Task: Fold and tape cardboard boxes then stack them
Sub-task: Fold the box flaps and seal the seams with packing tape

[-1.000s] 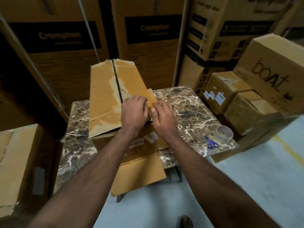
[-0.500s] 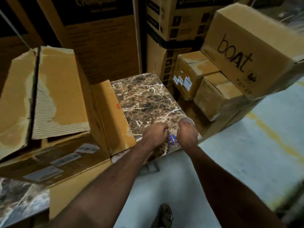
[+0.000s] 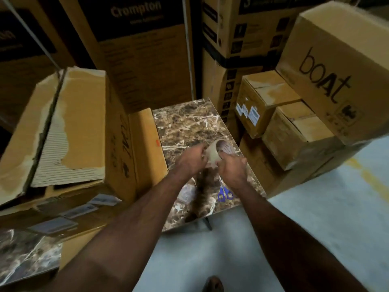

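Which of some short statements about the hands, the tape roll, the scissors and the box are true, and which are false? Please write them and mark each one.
1. Both hands hold the tape roll above the marble table. True.
2. The blue scissors are in the right hand. False: they lie on the table near its front edge.
3. The box being folded stands to the left of the hands. True.
4. The left hand presses on a box flap. False: it grips the tape roll.
5. The box marked "boat" lies on the marble table. False: it rests on smaller boxes at the right.
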`<state>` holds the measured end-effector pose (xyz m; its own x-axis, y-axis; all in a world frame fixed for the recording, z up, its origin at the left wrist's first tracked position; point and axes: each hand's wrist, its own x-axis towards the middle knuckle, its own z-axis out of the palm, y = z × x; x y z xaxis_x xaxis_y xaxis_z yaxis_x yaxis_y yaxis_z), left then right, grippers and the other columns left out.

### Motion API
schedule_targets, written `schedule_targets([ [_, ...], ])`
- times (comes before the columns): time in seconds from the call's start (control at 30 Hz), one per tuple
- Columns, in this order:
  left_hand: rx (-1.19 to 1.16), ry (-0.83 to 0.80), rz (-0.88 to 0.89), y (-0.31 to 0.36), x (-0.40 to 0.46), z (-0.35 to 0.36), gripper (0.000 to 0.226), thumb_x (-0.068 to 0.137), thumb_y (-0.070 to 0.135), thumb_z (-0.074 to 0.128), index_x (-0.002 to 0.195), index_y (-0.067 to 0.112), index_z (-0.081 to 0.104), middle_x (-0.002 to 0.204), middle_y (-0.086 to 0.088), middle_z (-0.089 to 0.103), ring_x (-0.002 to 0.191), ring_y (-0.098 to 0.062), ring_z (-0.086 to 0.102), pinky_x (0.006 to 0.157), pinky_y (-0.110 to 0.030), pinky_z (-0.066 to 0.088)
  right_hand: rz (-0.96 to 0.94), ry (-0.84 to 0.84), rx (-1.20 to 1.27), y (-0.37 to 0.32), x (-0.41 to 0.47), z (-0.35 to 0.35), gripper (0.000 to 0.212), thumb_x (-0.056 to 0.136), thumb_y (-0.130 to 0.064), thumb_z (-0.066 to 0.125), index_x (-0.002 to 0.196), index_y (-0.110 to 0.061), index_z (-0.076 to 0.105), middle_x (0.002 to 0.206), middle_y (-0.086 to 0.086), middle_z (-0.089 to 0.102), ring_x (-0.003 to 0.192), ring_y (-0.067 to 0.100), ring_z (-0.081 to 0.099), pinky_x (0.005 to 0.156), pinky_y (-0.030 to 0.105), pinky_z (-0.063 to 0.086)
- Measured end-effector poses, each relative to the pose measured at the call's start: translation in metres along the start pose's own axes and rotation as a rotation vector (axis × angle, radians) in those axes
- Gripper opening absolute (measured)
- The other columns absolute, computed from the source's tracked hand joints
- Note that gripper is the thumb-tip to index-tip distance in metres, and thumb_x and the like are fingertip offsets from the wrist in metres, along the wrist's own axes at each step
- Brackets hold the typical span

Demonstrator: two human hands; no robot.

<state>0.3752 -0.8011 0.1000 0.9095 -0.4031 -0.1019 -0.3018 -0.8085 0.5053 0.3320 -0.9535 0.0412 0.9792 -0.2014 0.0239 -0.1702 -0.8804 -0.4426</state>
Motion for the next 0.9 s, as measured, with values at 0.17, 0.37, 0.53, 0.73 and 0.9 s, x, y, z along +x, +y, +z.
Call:
schedule_targets([
  [0.17,0.084,0.166,-0.011,-0.002,0.020,-0.099,0.028,0.092,0.022,0.061,0.118,0.013,0.064,0.115,-0.011,0.069,0.107,-0.030,0.064,0.085,-0.038,0.051,-0.132,0.062,0.394,-0.076,0.034,-0.035,0.037,0.095,-0.035,0.049,0.126,-0.024,0.065,0.103,0.002,0.072,0.097,0.029,0.063,0.089,0.046,0.049],
  [0.37,0.200,0.382,-0.083,-0.014,-0.005,-0.241,0.008,0.089,0.025,0.069,0.097,0.022,0.067,0.093,0.004,0.066,0.088,-0.018,0.064,0.072,-0.033,0.053,-0.391,0.176,0.540,-0.187,0.065,-0.090,0.034,0.094,-0.033,0.056,0.122,-0.017,0.068,0.105,0.006,0.074,0.096,0.030,0.068,0.088,0.053,0.051],
  [0.53,0.270,0.450,-0.110,-0.046,-0.054,-0.306,0.007,0.092,0.028,0.068,0.096,0.023,0.067,0.094,0.005,0.066,0.086,-0.014,0.063,0.077,-0.036,0.057,-0.512,0.135,0.636,-0.266,0.055,-0.096,0.041,0.091,-0.041,0.052,0.121,-0.019,0.067,0.102,0.005,0.074,0.095,0.029,0.068,0.086,0.053,0.052],
  [0.73,0.211,0.603,-0.057,-0.091,-0.083,-0.358,0.008,0.094,0.024,0.059,0.094,0.018,0.065,0.089,0.000,0.065,0.081,-0.016,0.062,0.067,-0.031,0.052,-0.603,0.135,0.732,-0.351,0.054,-0.091,0.020,0.096,-0.031,0.058,0.106,-0.018,0.069,0.092,-0.002,0.071,0.084,0.017,0.066,0.073,0.049,0.055],
  [0.9,0.075,0.556,-0.047,-0.170,-0.097,-0.395,0.007,0.091,0.020,0.061,0.091,0.015,0.065,0.088,0.000,0.059,0.077,-0.014,0.056,0.063,-0.025,0.045,-0.638,0.068,0.752,-0.415,0.041,-0.055,0.023,0.096,-0.033,0.065,0.102,-0.013,0.073,0.093,-0.001,0.072,0.087,0.015,0.066,0.069,0.038,0.054],
])
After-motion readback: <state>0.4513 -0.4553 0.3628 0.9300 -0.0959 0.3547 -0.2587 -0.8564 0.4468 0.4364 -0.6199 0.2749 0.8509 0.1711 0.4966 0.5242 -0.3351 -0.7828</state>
